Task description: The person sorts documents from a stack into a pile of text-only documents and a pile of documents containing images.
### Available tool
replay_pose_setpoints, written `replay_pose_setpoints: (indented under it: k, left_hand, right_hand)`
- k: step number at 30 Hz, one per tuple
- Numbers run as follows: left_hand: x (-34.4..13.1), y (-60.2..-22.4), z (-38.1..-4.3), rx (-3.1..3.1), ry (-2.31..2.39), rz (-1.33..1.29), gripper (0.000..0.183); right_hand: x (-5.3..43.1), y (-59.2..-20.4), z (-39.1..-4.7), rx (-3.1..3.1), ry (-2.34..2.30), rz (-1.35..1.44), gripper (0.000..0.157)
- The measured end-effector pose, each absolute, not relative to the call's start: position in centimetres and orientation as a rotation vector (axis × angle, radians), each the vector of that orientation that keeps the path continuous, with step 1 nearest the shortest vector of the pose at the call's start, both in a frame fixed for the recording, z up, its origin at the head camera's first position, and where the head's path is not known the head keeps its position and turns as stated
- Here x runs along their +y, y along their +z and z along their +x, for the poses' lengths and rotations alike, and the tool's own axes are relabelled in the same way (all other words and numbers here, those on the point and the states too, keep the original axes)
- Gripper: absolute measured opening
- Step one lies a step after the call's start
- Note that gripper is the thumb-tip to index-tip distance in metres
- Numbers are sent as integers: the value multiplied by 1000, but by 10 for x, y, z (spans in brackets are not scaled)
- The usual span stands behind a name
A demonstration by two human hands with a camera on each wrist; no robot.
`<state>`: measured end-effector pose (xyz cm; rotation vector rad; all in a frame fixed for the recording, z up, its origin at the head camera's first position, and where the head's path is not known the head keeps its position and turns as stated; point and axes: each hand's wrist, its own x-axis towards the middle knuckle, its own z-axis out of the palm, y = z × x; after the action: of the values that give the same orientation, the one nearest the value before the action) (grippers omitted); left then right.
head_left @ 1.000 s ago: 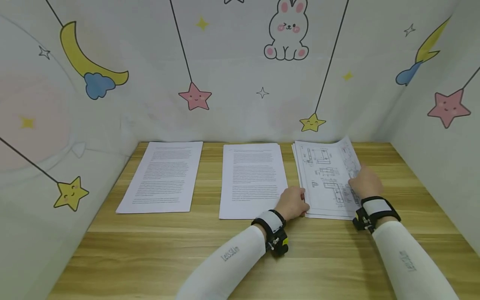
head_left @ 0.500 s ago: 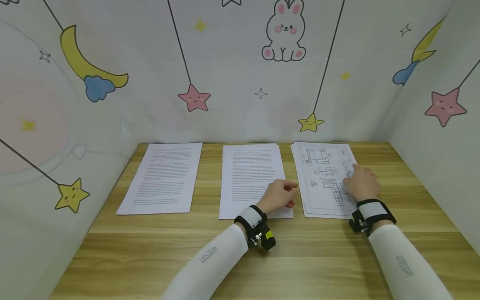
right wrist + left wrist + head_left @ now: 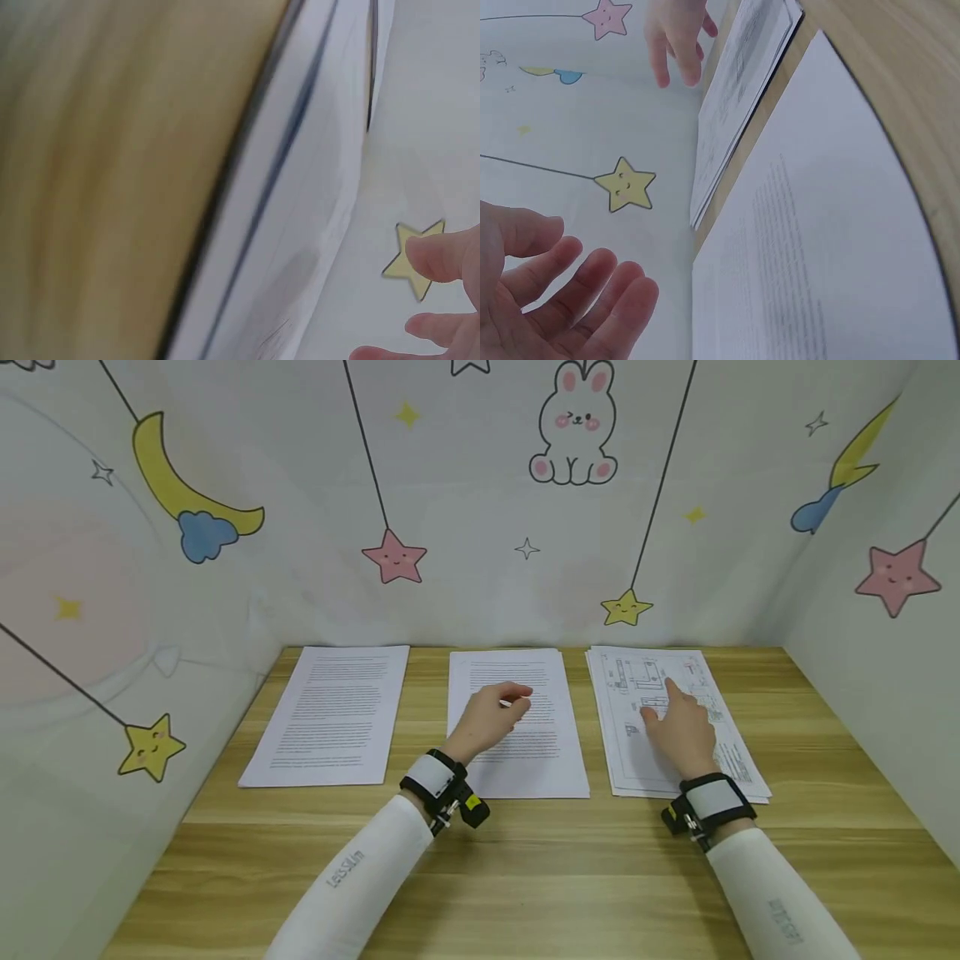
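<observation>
Three stacks of printed paper lie in a row. My left hand [image 3: 491,714] hovers over the middle text stack [image 3: 532,768], its fingers loosely curled and holding nothing. In the left wrist view the fingers [image 3: 622,300] are parted from the thumb, with the page off to their right. My right hand [image 3: 682,731] is above the right stack [image 3: 622,760], whose top sheet carries technical drawings; its fingers are extended and grip nothing. The right wrist view shows thumb and fingers [image 3: 439,330] spread apart, beside the slightly uneven sheet edges. At the left lies another text stack [image 3: 322,718].
The stacks stand on a wooden table [image 3: 555,877], near its back edge. A white curtain [image 3: 465,602] printed with stars, a moon and a rabbit hangs behind and at both sides.
The right hand let go of the drawing sheet's raised right edge, which now lies flat, and moved left over the stack. The left hand left that stack's corner and moved left over the middle stack.
</observation>
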<state>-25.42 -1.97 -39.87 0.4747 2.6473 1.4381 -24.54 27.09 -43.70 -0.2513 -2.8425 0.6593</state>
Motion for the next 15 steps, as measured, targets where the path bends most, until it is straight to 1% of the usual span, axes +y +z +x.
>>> replay_pose_setpoints:
  k: [7,15]
  left_hand:
    - [-60,-383,-260,2830,1304,460,35]
    - [-101,-370,-258,2893,1271,430,41]
  right_hand:
    - [241,-432,-247,-2785,700,-146,68]
    - [208,-425,-247,-2785,705,-44,70]
